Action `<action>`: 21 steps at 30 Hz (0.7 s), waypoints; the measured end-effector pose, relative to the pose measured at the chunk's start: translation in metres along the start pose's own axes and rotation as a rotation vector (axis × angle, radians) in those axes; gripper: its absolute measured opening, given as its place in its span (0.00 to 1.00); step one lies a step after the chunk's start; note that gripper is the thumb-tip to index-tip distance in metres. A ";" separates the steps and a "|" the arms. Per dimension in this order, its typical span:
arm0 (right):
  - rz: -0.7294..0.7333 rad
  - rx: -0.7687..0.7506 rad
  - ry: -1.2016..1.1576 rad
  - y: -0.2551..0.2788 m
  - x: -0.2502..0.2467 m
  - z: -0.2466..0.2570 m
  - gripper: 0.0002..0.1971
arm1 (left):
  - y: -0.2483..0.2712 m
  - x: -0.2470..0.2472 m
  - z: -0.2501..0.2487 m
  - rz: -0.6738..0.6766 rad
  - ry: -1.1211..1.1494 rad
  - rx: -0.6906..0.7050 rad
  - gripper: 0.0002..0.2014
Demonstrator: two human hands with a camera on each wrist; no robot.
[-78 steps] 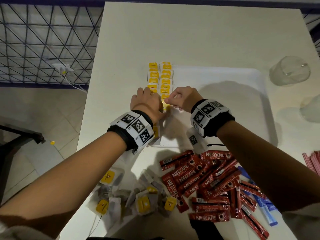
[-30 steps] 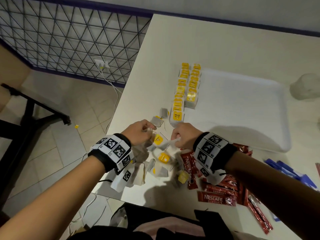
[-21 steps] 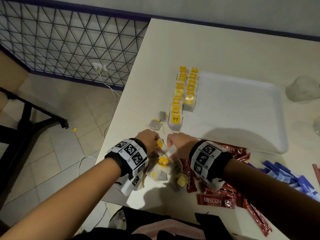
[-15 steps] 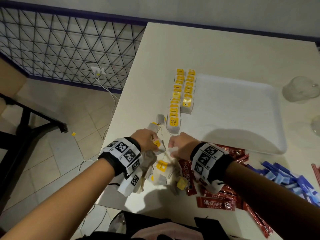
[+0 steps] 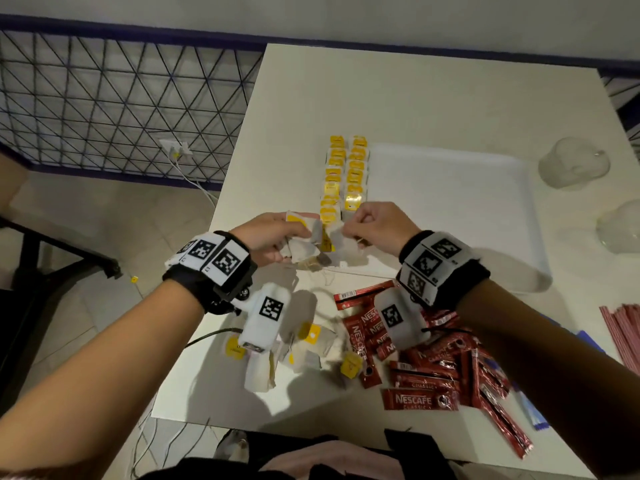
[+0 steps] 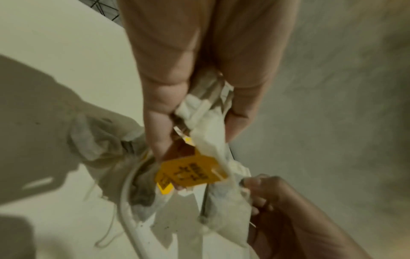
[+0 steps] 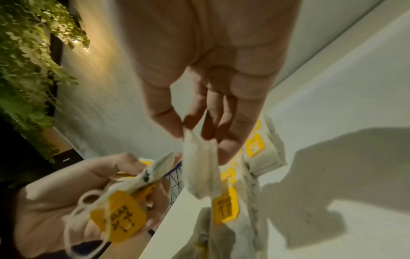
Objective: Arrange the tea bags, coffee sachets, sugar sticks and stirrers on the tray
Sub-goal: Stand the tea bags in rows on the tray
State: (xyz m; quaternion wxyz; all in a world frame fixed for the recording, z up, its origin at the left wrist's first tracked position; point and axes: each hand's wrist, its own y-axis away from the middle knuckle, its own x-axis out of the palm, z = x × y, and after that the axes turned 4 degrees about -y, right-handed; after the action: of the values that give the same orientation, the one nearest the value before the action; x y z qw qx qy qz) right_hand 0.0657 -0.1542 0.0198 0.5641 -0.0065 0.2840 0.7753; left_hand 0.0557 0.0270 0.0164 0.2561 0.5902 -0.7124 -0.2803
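Two hands hold tea bags: left hand (image 5: 268,237) clutches a bunch (image 5: 301,249), right hand (image 5: 375,225) pinches one (image 7: 200,168); yellow tags read "RELAX".

one tray (image 5: 450,216), two rows of tea bags (image 5: 346,174) — two clear cups (image 5: 573,164)

Tray (image 5: 450,216) sits mid-counter (image 5: 415,98). Two rows of tea bags (image 5: 346,174) along its left edge. Loose tea bags (image 5: 304,344) on the counter near the front edge; coffee sachets (image 5: 426,372) right of them. Stirrers (image 5: 623,327) far right. Two cups (image 5: 571,164) right of the tray.
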 end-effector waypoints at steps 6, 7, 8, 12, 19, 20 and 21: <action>-0.250 -0.091 -0.020 -0.001 0.010 0.001 0.16 | -0.006 0.021 -0.006 -0.002 0.031 0.043 0.13; -0.240 -0.101 -0.021 0.000 0.014 0.000 0.15 | -0.006 0.025 -0.005 0.015 0.041 0.052 0.13; -0.220 -0.111 -0.013 0.001 0.016 0.000 0.13 | -0.006 0.027 -0.004 0.027 0.047 0.063 0.13; -0.187 -0.162 0.000 0.002 0.010 0.001 0.12 | -0.009 0.029 -0.004 0.037 0.089 0.093 0.12; -0.138 -0.124 -0.244 -0.001 -0.007 -0.010 0.16 | -0.019 0.029 -0.011 0.073 0.014 0.151 0.12; -0.128 -0.092 -0.274 -0.002 -0.009 -0.010 0.18 | -0.022 0.028 -0.010 0.073 -0.002 0.145 0.12; -0.121 -0.065 -0.303 -0.003 -0.011 -0.009 0.18 | -0.023 0.028 -0.010 0.071 0.003 0.137 0.10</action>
State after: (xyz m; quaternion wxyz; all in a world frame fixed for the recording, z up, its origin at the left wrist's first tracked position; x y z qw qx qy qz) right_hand 0.0696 -0.1670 0.0141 0.6457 0.0749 0.1694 0.7408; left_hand 0.0743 -0.0055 0.0082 0.2260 0.5812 -0.7500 -0.2205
